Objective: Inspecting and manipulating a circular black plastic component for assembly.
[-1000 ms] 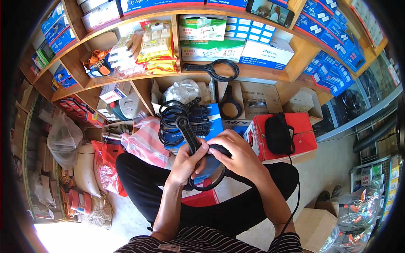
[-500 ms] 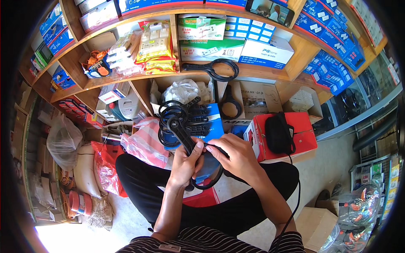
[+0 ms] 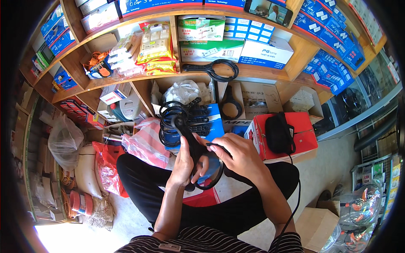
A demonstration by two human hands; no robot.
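Note:
My left hand (image 3: 182, 166) holds a black ring-shaped filter wrench (image 3: 211, 182) by its handle, over my lap. The handle end points up and away; the ring hangs below, between my hands. My right hand (image 3: 238, 156) pinches a thin black strip at the ring's upper right side; whether it is part of the ring I cannot tell. Just beyond, several similar black wrenches (image 3: 196, 120) lie piled on a blue box (image 3: 215, 134). Another wrench (image 3: 222, 70) lies on the shelf edge, and one more (image 3: 230, 105) stands in a carton.
Right of the pile, a red box (image 3: 301, 139) carries a black pouch (image 3: 278, 135) with a cord running toward me. Shelves (image 3: 126, 80) of boxed goods curve across the far side, with a phone (image 3: 270, 12) up top. Plastic bags (image 3: 145, 141) lie left of my knees.
My left hand has turned, its fingers loosening and spreading around the handle. The wrench has rotated slightly with it. My right hand keeps its pinch and has barely moved.

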